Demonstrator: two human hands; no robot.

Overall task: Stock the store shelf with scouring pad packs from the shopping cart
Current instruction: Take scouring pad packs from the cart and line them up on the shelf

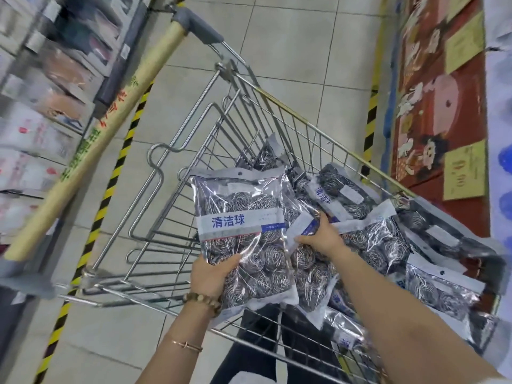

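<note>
Left hand (213,275), lower centre: thumb across front of first pack (243,234), fingers behind it; forearm rises from bottom edge. Right forearm enters lower right; right hand (321,236), centre, grips second pack (302,227).

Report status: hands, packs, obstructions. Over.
Left hand grips one scouring pad pack, held above the cart. Right hand grips a second pack in the pile. Cart handle sits between packs and shelf.

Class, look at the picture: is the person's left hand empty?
No, the left hand grips the lower end of a scouring pad pack, held upright above the shopping cart.
</note>
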